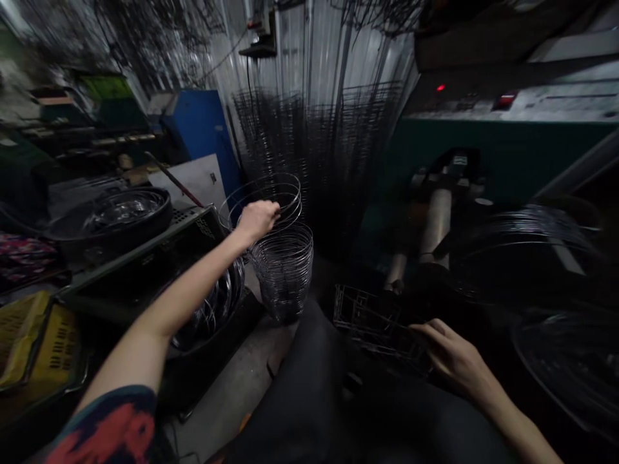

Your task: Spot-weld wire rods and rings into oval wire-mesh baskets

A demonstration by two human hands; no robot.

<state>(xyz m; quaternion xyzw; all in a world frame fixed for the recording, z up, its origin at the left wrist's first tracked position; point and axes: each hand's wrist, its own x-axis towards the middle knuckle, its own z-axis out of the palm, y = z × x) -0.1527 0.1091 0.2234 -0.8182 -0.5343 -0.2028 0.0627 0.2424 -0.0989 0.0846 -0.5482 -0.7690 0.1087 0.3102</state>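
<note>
Corrugated wall (324,55); left hand (260,219) grips wire rings (300,194) above stack (285,274); right hand (449,354): grip unclear.

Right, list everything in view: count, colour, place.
Wire hoops: at least two, silvery, centre
Hoop stack: one, silvery, below them
Wire rack: one, grey, lower centre-right
Wire stacks: several, dark, upper centre
Wall: one, grey, top centre
Cabinet: one, blue, upper left
Crate: at least one, yellow, lower left
Tray: one, black, left
Machine: one, green, right
Lights: two, red, upper right
Wire coils: several, silvery, left and right
Left hand: one, gripping hoops
Right hand: one, at rack
</note>
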